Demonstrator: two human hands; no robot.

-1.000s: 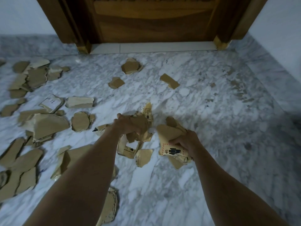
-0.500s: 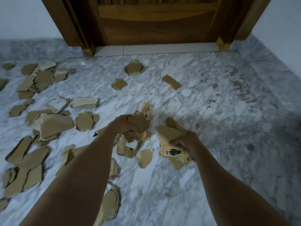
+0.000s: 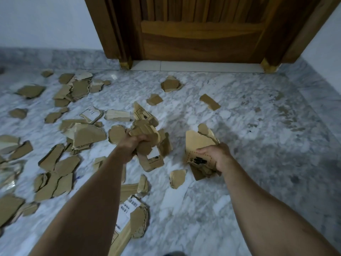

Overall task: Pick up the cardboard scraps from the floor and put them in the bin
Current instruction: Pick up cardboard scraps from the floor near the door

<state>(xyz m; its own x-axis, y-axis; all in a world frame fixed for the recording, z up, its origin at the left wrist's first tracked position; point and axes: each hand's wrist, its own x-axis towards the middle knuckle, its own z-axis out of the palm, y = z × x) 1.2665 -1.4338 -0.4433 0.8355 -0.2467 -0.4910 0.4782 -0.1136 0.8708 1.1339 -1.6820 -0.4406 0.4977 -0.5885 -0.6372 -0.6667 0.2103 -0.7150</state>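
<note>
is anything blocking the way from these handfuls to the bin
Cannot tell: no bin is in view. Both the left hand and the right hand grip cardboard scraps above the floor.

Floor (image 3: 239, 182): grey-white marble, darker smudges toward the right side. Torn cardboard scraps (image 3: 55, 178) lie scattered on it, dense on the left, sparse in the middle. Three loose pieces sit apart near the door (image 3: 203, 34) threshold. One small scrap (image 3: 177, 178) lies alone mid-floor. A piece with a barcode label (image 3: 129, 206) lies at the bottom centre.
</note>
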